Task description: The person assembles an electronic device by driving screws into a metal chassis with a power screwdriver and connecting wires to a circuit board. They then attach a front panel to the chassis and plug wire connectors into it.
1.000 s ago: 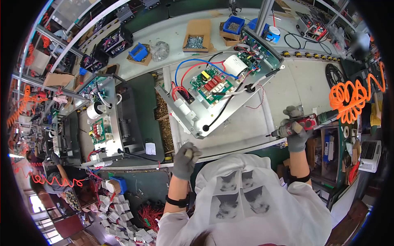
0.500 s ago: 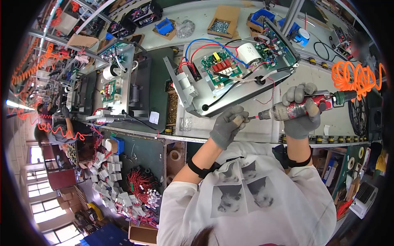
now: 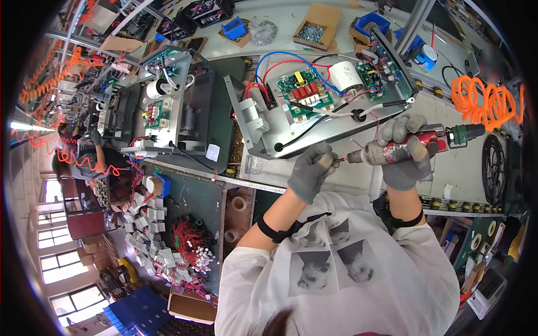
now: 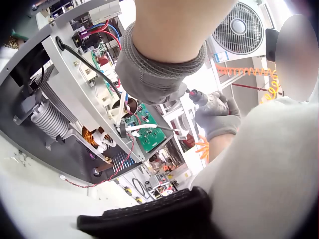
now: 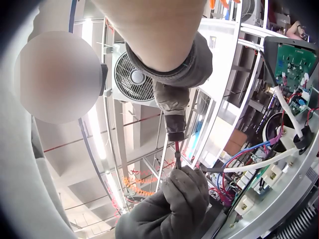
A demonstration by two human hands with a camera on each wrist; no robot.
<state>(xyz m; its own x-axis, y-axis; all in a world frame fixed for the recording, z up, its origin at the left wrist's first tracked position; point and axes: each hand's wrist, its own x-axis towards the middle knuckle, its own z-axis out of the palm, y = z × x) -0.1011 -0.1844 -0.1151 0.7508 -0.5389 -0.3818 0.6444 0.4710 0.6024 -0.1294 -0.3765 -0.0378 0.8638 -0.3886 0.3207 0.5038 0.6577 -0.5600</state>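
My gloved right hand (image 3: 404, 168) grips a red and grey pneumatic screwdriver (image 3: 386, 152), held level with its bit pointing left. My gloved left hand (image 3: 308, 175) pinches the end of the driver bit (image 5: 177, 148) between curled fingertips. Whether a screw sits at that end I cannot tell, since the fingers cover it. Just beyond both hands lies an opened metal chassis (image 3: 302, 134) bearing a green circuit board (image 3: 305, 92), a white cylindrical capacitor (image 3: 346, 77) and blue, red and black cables.
A second chassis (image 3: 178, 129) stands to the left. Behind are a cardboard box of screws (image 3: 311, 32) and blue bins (image 3: 372, 23). A coiled orange air hose (image 3: 482, 103) hangs at the right. Bundled red wires (image 3: 188, 241) lie lower left; another person (image 3: 84, 162) works farther off.
My left hand has moved right and up to the bit, and the right hand has brought the screwdriver up level. Over the last half second the hands barely shift; the head view turns slightly.
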